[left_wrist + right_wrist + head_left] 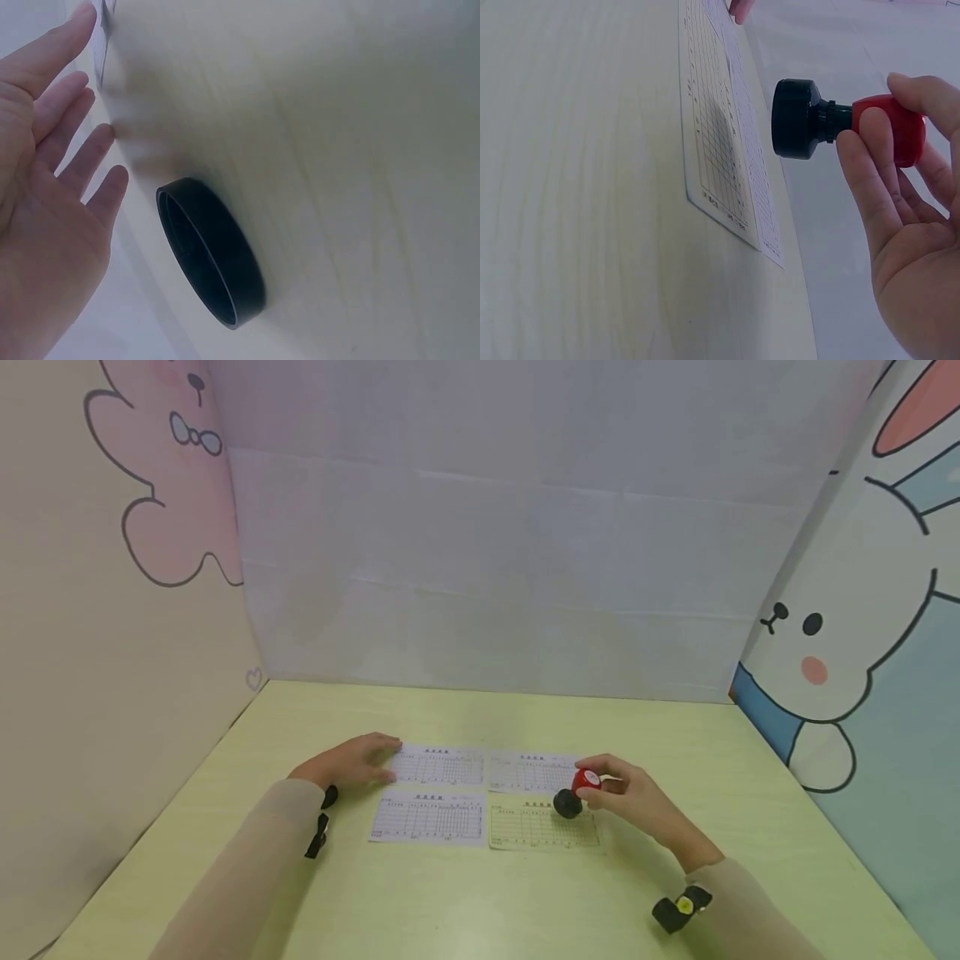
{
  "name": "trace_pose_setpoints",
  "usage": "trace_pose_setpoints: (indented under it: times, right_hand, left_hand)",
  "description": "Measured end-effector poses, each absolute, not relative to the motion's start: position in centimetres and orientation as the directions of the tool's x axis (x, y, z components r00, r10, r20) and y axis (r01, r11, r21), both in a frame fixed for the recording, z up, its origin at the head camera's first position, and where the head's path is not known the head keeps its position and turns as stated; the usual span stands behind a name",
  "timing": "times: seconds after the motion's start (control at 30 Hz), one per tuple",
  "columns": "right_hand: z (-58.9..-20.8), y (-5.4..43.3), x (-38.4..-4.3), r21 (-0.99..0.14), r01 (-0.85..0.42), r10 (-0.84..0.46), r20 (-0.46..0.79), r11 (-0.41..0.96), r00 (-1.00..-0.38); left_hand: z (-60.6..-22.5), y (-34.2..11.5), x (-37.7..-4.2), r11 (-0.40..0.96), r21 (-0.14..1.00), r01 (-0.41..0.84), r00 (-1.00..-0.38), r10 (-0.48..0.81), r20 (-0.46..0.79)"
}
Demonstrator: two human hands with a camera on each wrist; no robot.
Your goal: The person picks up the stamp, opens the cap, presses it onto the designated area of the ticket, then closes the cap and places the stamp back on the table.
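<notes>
My right hand (630, 797) grips the red handle of a stamp (892, 127) between thumb and fingers. The stamp's wide black base (567, 803) hangs tilted over the yellowish form sheet (525, 831) at lower right, casting a shadow on it. At the left edge of the upper-left white form (437, 768) lies my left hand (356, 762), its fingers extended and spread and nothing in its grasp. A shallow round black cap (232, 247) stands near that hand's little-finger side in the left wrist view.
Two more white forms, one at upper right (528, 768) and one at lower left (427, 818), complete a two-by-two layout on the pale wooden table (450, 902). A pale back wall (480, 568) and cartoon-printed side panels (840, 652) enclose the table.
</notes>
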State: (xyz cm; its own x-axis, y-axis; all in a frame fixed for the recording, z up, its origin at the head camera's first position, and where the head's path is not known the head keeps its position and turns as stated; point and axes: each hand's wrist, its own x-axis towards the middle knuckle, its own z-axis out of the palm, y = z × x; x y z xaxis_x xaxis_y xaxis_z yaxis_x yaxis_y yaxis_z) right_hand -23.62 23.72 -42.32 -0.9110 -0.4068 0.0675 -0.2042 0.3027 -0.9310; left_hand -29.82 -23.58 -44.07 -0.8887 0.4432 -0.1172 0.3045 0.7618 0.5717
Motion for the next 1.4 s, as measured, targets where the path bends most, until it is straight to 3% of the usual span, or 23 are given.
trace_pose_setpoints:
  times: [0.57, 1.4]
  right_hand:
    - [-41.7, 21.9, -24.1, -0.938, -0.221, -0.43, 0.09, 0.266, -0.898]
    - [-40.8, 16.6, -26.3, -0.934, -0.288, -0.48, 0.157, 0.212, -0.863]
  left_hand:
    - [-43.7, -23.4, -29.3, 0.775, 0.552, 0.309, -0.864, 0.471, -0.177]
    - [-43.7, -23.2, -29.2, 0.771, 0.541, 0.336, -0.857, 0.488, -0.163]
